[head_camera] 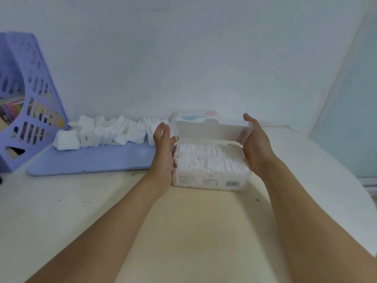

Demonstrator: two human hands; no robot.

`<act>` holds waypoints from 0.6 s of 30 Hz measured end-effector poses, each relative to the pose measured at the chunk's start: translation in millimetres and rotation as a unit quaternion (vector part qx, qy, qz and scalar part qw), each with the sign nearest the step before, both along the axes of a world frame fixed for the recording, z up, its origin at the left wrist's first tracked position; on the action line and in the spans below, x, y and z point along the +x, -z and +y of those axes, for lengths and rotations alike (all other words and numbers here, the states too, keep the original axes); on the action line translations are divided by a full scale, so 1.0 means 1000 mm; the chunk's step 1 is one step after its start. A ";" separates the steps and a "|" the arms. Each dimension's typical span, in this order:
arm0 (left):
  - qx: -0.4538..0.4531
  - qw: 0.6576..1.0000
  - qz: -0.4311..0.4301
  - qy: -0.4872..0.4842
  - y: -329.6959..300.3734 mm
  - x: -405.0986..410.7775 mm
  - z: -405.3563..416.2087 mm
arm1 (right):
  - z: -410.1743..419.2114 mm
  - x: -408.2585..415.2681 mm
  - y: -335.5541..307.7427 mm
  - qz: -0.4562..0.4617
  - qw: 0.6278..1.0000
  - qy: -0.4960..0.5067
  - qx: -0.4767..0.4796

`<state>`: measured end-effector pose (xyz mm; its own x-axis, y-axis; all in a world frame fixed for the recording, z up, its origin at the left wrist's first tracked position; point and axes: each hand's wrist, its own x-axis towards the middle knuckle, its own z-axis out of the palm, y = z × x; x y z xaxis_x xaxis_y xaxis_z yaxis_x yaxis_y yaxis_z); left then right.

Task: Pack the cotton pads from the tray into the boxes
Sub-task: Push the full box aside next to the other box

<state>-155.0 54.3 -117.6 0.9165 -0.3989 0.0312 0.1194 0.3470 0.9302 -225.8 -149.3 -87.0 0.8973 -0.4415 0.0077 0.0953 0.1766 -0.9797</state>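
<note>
Step in hand: I judge I am finishing one box (210,170), either settling its fill or getting ready to close it.
Box: it stands on the tabletop (193,231) near the far edge, just right of the tray, packed to the rim with white cotton pads (210,158).
Lid: the clear hinged lid (210,129) stands up behind the opening, printed top facing away from me.
Left hand: my left hand (163,152) lies flat along the box's left end, fingers straight and together, pointing away from me; it presses or steadies but grips nothing.
Right hand: my right hand (255,146) mirrors it on the right end, fingers straight, fingertips up beside the lid's right edge; nothing is held.
Tray: the lilac tray (91,160) lies left of the box, near the tabletop's far edge; loose cotton pads (106,131) are heaped in a row along its far side.
Other things: a lilac file rack (26,99) stands at the far left corner.
Next move: I expect to fold the lid forward and press it shut; the fill stands high, so the pads may need tamping first. The heap left on the tray calls for another box, and I see none.
</note>
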 end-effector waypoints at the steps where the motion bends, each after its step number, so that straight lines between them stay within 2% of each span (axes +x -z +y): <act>1: -0.003 1.000 -0.002 -0.012 -0.002 0.000 0.000 | 0.002 -0.001 -0.001 0.014 1.000 0.005 -0.020; 4: 0.007 1.000 0.007 0.002 -0.004 -0.002 -0.002 | 0.004 0.000 -0.001 0.029 0.999 0.026 -0.028; 7: 0.020 1.000 -0.002 -0.008 -0.001 -0.004 -0.005 | 0.003 -0.004 -0.005 0.055 0.998 0.004 -0.022; 9: -0.012 1.000 0.015 0.018 -0.002 -0.006 -0.005 | -0.004 -0.009 -0.008 0.072 0.995 -0.012 -0.067; 11: -0.003 1.000 0.011 0.026 -0.002 -0.009 -0.004 | -0.013 -0.016 -0.013 0.102 0.986 -0.037 -0.127; 14: 0.129 0.989 -0.070 0.006 -0.001 -0.006 0.000 | -0.020 -0.025 -0.014 0.176 0.936 -0.118 -0.281; 16: 0.217 0.960 -0.172 0.029 0.001 -0.003 0.004 | -0.013 -0.024 -0.012 0.211 0.890 -0.150 -0.376; 18: 0.267 0.929 -0.254 0.032 0.003 -0.004 0.006 | -0.005 -0.018 -0.010 0.219 0.865 -0.155 -0.425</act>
<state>-159.4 59.9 -120.1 0.8119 -0.5345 0.2349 -0.3768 -0.1724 0.9101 -243.3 -154.3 -77.5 0.9704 -0.1820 -0.1589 -0.2407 -0.6735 -0.6989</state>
